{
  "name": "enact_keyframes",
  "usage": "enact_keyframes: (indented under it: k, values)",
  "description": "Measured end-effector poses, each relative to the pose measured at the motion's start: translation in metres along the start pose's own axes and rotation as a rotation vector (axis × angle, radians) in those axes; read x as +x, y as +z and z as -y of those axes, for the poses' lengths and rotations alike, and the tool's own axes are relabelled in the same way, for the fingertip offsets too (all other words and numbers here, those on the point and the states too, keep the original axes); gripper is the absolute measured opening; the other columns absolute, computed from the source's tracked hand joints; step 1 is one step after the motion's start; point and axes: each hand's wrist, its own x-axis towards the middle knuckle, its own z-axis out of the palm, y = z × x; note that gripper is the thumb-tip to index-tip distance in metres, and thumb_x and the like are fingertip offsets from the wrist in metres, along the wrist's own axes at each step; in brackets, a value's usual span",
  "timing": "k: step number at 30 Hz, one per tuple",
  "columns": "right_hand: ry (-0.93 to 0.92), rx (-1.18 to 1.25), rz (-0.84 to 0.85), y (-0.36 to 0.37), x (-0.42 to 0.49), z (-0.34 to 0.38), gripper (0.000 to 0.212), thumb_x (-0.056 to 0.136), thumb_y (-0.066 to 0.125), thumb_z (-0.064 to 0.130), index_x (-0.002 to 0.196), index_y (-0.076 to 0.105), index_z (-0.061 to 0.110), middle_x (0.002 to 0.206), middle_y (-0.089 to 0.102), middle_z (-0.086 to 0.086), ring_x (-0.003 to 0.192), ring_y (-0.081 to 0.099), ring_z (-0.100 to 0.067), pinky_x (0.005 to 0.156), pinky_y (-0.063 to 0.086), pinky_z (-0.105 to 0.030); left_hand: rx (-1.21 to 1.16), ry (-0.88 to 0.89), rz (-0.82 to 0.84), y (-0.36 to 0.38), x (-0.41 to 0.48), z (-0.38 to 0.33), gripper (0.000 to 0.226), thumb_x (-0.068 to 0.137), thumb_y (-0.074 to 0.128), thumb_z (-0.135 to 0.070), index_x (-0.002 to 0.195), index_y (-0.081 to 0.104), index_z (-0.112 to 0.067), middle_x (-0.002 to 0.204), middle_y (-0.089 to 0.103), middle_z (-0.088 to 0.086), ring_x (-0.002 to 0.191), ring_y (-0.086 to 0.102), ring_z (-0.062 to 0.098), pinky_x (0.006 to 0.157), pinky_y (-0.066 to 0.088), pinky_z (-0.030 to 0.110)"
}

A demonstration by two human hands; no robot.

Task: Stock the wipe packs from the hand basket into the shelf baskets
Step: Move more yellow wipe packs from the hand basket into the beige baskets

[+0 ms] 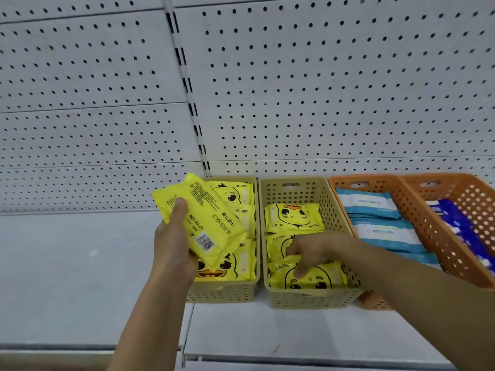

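The left hand (pixel 174 245) has its grip clamped on a small stack of yellow wipe packs (pixel 206 220), thumb on top and fingers underneath. The stack is held barcode side up over the left beige basket (pixel 222 293) at the frame's centre, probably kept ready as a supply for the other hand. That basket already looks close to full with duck-faced packs.

The right hand (pixel 316 253) reaches into the second beige basket (pixel 308 299) just beside it. Its fingers are bent down onto the front pack (pixel 321 277), seemingly seating it in line; I cannot tell whether the grip pinches it or only presses.

At right, an orange basket (pixel 417 220) holds pale blue packs (pixel 375 204), and a further orange basket (pixel 476 199) holds a dark blue pack (pixel 460 220), so colours stay sorted. All four sit on the grey shelf (pixel 80 263) below the pegboard (pixel 321 89). The hand basket is out of view.
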Motion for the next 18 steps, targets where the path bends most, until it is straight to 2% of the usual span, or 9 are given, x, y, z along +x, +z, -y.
enact_keyframes:
  k: [2,4,6,9,10,12,14,16,18]
  values:
    - [-0.005,-0.071,-0.164,0.003,-0.004,0.003,0.043,0.075,0.074,0.042,0.107,0.062,0.016,0.107,0.063,-0.004,0.099,0.059,-0.025,0.076,0.046,-0.037,0.004,-0.008,0.009,0.001,-0.001,0.001,0.029,0.097,0.053,-0.038,0.114,0.064,-0.017,0.102,0.074,0.003,0.082,0.073,0.02,0.062,0.057,0.037]
    - [-0.001,-0.187,-0.424,0.002,-0.014,0.004,0.052,0.078,0.071,0.046,0.121,0.054,0.024,0.117,0.056,0.0,0.108,0.053,-0.022,0.08,0.043,-0.034,0.011,-0.014,0.019,0.0,-0.001,0.001,0.027,0.097,0.053,-0.038,0.112,0.064,-0.018,0.101,0.074,0.002,0.084,0.072,0.021,0.065,0.056,0.038]
    - [-0.024,-0.279,-0.567,0.003,-0.025,0.0,0.06,0.083,0.065,0.05,0.135,0.041,0.033,0.127,0.047,0.0,0.117,0.045,-0.019,0.083,0.042,-0.032,0.019,-0.015,0.02,-0.001,-0.001,0.001,0.026,0.097,0.053,-0.038,0.11,0.064,-0.018,0.099,0.074,0.002,0.084,0.072,0.021,0.065,0.056,0.038]
    - [-0.165,-0.358,-0.421,0.013,-0.03,-0.01,0.064,0.089,0.058,0.044,0.144,0.025,0.044,0.151,0.027,0.007,0.136,0.027,-0.016,0.103,0.038,-0.04,0.022,-0.019,0.032,-0.001,0.0,0.001,0.027,0.097,0.054,-0.038,0.11,0.065,-0.018,0.1,0.074,0.002,0.083,0.073,0.021,0.065,0.056,0.038]
    - [-0.206,-0.363,-0.368,0.017,-0.03,-0.013,0.059,0.091,0.058,0.039,0.143,0.029,0.044,0.149,0.031,0.009,0.136,0.03,-0.015,0.104,0.039,-0.042,0.021,-0.021,0.04,0.0,0.0,0.001,0.027,0.097,0.054,-0.038,0.111,0.065,-0.018,0.099,0.075,0.002,0.081,0.073,0.02,0.064,0.056,0.038]
    - [-0.236,-0.201,-0.375,0.016,-0.031,-0.017,0.041,0.09,0.059,0.032,0.129,0.05,0.04,0.12,0.058,0.009,0.11,0.054,-0.011,0.091,0.048,-0.039,0.019,-0.019,0.05,0.001,0.001,0.0,0.029,0.097,0.054,-0.038,0.113,0.065,-0.017,0.097,0.075,0.001,0.078,0.074,0.018,0.062,0.056,0.037]
    - [-0.202,0.119,-0.338,0.012,-0.03,-0.018,0.026,0.09,0.063,0.028,0.115,0.062,0.034,0.086,0.062,0.008,0.075,0.059,-0.007,0.074,0.052,-0.033,0.018,-0.02,0.052,0.002,0.002,0.0,0.03,0.097,0.054,-0.038,0.115,0.065,-0.017,0.098,0.076,0.001,0.08,0.074,0.019,0.064,0.057,0.037]
    - [-0.126,0.352,-0.173,0.015,-0.024,-0.017,0.031,0.089,0.065,0.022,0.117,0.059,0.034,0.08,0.062,0.001,0.064,0.059,-0.013,0.062,0.052,-0.031,0.015,-0.032,0.062,0.004,0.0,0.001,0.03,0.097,0.054,-0.038,0.115,0.064,-0.018,0.101,0.075,0.002,0.087,0.073,0.022,0.069,0.058,0.041]
    - [-0.03,0.338,-0.068,0.022,-0.012,-0.017,0.043,0.085,0.068,0.02,0.12,0.052,0.039,0.088,0.062,-0.008,0.062,0.056,-0.016,0.057,0.051,-0.029,0.019,-0.046,0.084,0.007,-0.001,0.003,0.029,0.097,0.054,-0.038,0.114,0.064,-0.018,0.103,0.074,0.003,0.092,0.071,0.025,0.074,0.057,0.044]
